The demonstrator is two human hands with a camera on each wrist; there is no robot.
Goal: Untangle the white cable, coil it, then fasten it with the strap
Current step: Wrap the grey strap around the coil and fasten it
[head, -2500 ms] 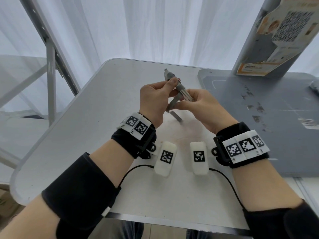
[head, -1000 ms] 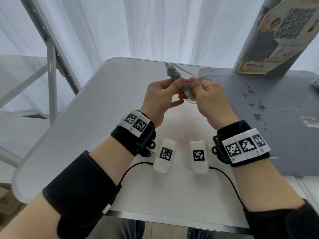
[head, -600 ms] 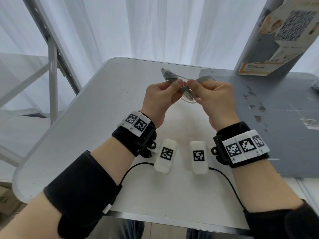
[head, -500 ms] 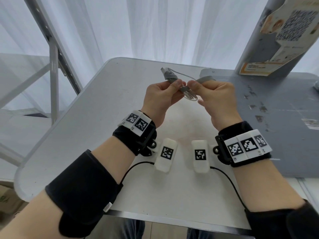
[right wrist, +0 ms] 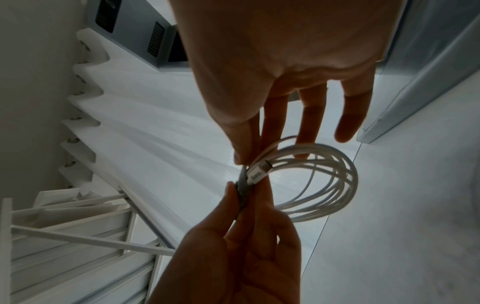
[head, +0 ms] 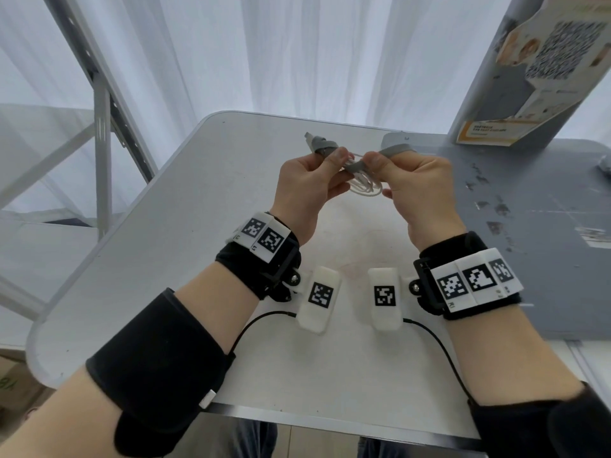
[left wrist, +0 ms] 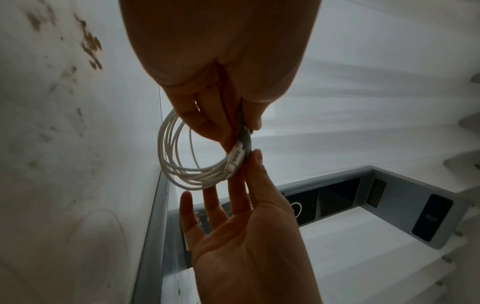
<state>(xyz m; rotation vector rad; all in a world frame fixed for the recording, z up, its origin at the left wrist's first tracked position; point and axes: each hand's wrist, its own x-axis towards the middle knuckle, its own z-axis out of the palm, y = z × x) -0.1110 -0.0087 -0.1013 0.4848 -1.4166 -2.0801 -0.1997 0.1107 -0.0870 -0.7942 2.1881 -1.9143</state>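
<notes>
The white cable (head: 367, 190) is wound into a small coil that hangs between my hands above the table. A grey strap (head: 355, 166) lies across the top of the coil, with its ends sticking out left and right. My left hand (head: 335, 158) pinches the strap against the cable bundle with thumb and forefinger, its other fingers stretched out. My right hand (head: 373, 160) pinches the strap from the other side. In the left wrist view the coil (left wrist: 176, 164) and strap (left wrist: 245, 139) sit between both hands. The right wrist view shows the cable (right wrist: 324, 185), its plug beside the strap (right wrist: 242, 185).
The white table (head: 165, 259) lies under my hands, its near edge close to my forearms. A grey mat (head: 529, 226) covers its right side. A printed cardboard box (head: 545, 61) stands at the back right. A metal frame (head: 102, 127) stands left, before white curtains.
My hands have lifted and drawn together. The strap, held upright with the cable before, now lies level across the coil. In the last half second almost nothing has moved.
</notes>
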